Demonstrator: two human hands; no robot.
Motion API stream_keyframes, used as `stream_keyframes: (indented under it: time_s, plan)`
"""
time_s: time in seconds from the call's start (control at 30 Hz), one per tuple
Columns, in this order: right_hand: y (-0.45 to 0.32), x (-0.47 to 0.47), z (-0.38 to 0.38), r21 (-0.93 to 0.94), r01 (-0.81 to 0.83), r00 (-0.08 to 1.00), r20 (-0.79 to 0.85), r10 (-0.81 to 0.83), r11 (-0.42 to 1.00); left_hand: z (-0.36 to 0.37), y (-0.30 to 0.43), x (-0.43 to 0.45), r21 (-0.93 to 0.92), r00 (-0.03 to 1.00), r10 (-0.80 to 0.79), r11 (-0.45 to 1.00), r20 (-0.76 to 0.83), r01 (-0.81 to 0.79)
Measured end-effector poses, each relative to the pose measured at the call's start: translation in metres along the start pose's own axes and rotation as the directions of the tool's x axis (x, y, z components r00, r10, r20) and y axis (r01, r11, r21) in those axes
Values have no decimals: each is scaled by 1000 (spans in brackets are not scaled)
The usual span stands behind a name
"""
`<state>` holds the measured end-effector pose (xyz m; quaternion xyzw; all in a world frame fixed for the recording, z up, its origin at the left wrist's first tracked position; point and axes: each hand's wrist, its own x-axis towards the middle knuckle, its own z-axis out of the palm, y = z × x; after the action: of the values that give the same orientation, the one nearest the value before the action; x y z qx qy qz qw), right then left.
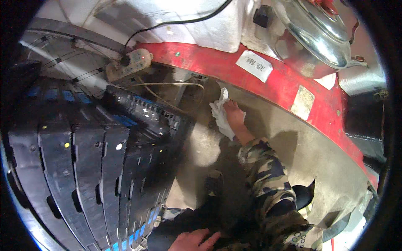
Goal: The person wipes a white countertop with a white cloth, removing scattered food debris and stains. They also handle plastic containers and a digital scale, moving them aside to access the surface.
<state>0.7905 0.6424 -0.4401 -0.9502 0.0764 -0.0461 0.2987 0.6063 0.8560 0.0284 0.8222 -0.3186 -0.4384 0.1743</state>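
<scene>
In the head view a crumpled white cloth or paper [221, 116] is held in my right hand [234, 113], whose arm in a camouflage sleeve reaches out below the red edge of a table. The cloth hangs over the left side of that hand, above the grey-brown floor. Low in the picture, my left hand [194, 241] rests near dark clothing, partly cut off by the frame's edge, with some fingers apart and no object visible in it.
Stacked black plastic crates [88, 157] fill the left. A power strip [129, 66] with a lit red light and cables lies beside the red table edge [213, 67]. A metal kettle [317, 37] stands upper right. White foam-like boxes [201, 31] are at the top.
</scene>
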Motion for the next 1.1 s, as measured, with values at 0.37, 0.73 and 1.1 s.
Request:
stream_keyframes:
  time_s: [0.37, 0.73, 1.1]
  plan:
    - [10, -30, -3, -110, 53, 970, 240, -26, 992, -23, 6, 32, 119, 994, -10, 993, 107, -3]
    - [-99, -50, -134, 391, -400, 901, 333, 278, 829, -9, -16, 129, -206, 973, 108, 976, 203, -66]
    - [-96, -77, -233, -84, -461, 807, 373, 457, 883, 25, 23, 118, -87, 975, 180, 982, 132, -170]
